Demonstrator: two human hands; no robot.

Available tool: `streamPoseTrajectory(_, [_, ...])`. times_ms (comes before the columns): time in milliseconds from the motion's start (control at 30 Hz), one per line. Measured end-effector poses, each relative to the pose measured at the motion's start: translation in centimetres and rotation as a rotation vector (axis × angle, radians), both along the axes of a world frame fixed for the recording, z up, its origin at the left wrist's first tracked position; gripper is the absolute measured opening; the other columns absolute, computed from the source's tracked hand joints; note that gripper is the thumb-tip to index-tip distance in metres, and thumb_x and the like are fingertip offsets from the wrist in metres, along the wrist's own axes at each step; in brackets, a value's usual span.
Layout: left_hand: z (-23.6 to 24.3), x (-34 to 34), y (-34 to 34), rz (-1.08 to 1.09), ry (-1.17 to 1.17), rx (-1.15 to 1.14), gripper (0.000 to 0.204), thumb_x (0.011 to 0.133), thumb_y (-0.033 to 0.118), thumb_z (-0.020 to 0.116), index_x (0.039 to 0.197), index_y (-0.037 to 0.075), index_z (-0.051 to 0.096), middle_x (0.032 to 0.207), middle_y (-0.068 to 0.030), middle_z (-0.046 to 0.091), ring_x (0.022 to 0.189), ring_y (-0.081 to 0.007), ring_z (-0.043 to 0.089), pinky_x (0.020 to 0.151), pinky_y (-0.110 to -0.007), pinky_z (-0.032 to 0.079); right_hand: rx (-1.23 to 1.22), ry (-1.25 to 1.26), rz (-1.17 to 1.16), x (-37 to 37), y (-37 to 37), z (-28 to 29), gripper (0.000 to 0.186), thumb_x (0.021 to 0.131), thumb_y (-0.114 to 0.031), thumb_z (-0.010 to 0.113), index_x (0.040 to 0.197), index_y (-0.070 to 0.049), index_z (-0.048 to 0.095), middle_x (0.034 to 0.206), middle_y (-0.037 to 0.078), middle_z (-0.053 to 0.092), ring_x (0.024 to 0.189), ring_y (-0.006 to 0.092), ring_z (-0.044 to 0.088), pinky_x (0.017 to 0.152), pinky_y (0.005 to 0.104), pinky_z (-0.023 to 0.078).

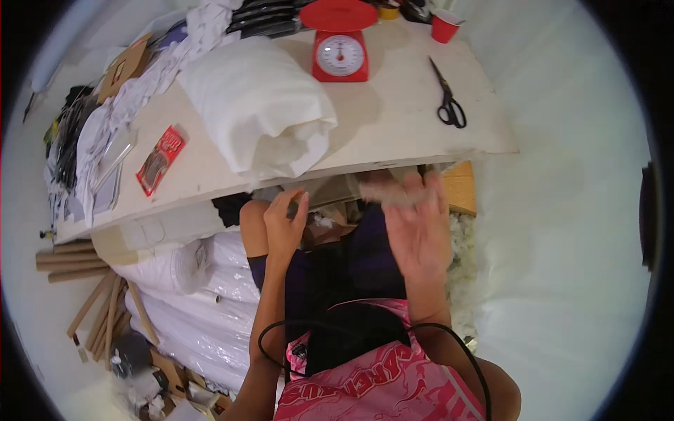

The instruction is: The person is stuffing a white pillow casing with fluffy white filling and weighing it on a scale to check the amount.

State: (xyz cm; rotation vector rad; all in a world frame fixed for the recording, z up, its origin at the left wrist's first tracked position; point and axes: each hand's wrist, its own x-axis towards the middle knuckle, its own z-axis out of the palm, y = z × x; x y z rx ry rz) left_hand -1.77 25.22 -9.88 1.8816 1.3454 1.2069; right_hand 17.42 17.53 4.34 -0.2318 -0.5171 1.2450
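My left hand point(286, 223) is over my left knee, just below the table's front edge. Its fingers are loosely bent, with a gap between them and the thumb, and I see nothing in it. My right hand point(419, 235) is raised at the table edge with its fingers stretched out and smeared by motion. A pale blur crosses those fingers; what it is I cannot make out. Beyond the hands, a stuffed white fabric bag point(256, 102) lies on the pale table point(393, 116), its gathered end toward me.
A red dial scale point(340, 49) stands behind the bag. Black-handled scissors point(448, 98) and a red cup point(445, 27) are at the right. A red packet point(160, 160) lies at the left. Plastic-wrapped white rolls point(203, 309) and cardboard tubes point(105, 309) are on the floor.
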Motion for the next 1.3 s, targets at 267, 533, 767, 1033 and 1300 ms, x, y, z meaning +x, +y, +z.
streamPoseTrajectory(267, [-2.8,4.4,-0.3,-0.183,0.051,-0.067,0.016,0.086,0.008,0.065,0.098,-0.002,0.066,0.087,-0.0140,0.069,0.080,-0.0191,0.067,0.072,-0.030,0.051,0.497,0.224,0.259,2.0,-4.8,6.1,0.006,0.085,-0.001,0.062,0.085,-0.005,0.058,0.085,0.012,0.062,0.065,0.0242,0.062,0.056,0.0370,0.054])
streamPoseTrajectory(533, [-3.1,6.1,-1.7,-0.165,0.057,-0.181,0.017,0.088,0.008,0.065,0.100,-0.004,0.066,0.089,-0.0126,0.070,0.082,-0.0163,0.066,0.075,-0.027,0.050,0.514,0.375,0.175,5.2,-6.4,4.2,0.009,0.084,-0.006,0.066,0.092,-0.010,0.064,0.092,0.010,0.062,0.066,0.0222,0.063,0.064,0.0358,0.057])
streamPoseTrajectory(767, [-4.1,9.7,-2.6,-0.209,0.137,-0.170,0.017,0.089,0.008,0.064,0.102,-0.003,0.066,0.090,-0.0123,0.070,0.083,-0.0158,0.065,0.075,-0.026,0.050,0.620,0.467,0.209,10.0,-8.6,2.2,0.011,0.081,-0.006,0.072,0.089,-0.013,0.069,0.097,0.011,0.063,0.065,0.0182,0.061,0.059,0.0277,0.055])
streamPoseTrajectory(1033, [-4.4,14.1,-4.0,-0.233,0.237,-0.190,0.018,0.090,0.010,0.063,0.101,-0.003,0.067,0.088,-0.0135,0.070,0.079,-0.0202,0.067,0.071,-0.030,0.052,1.046,0.420,0.182,14.5,-10.0,-1.8,0.016,0.081,-0.018,0.076,0.094,-0.010,0.073,0.145,0.009,0.025,0.116,0.0289,0.050,0.098,0.0452,0.043])
streamPoseTrajectory(1300, [-7.4,21.3,-8.0,-0.263,0.444,-0.186,0.022,0.091,0.011,0.062,0.107,-0.004,0.065,0.099,-0.0154,0.069,0.090,-0.0189,0.065,0.079,-0.029,0.050,0.304,0.277,-0.054,21.2,-17.8,-10.6,0.045,0.075,-0.015,0.081,0.109,0.008,0.062,0.108,0.017,0.064,0.094,0.0243,0.063,0.080,0.0333,0.051])
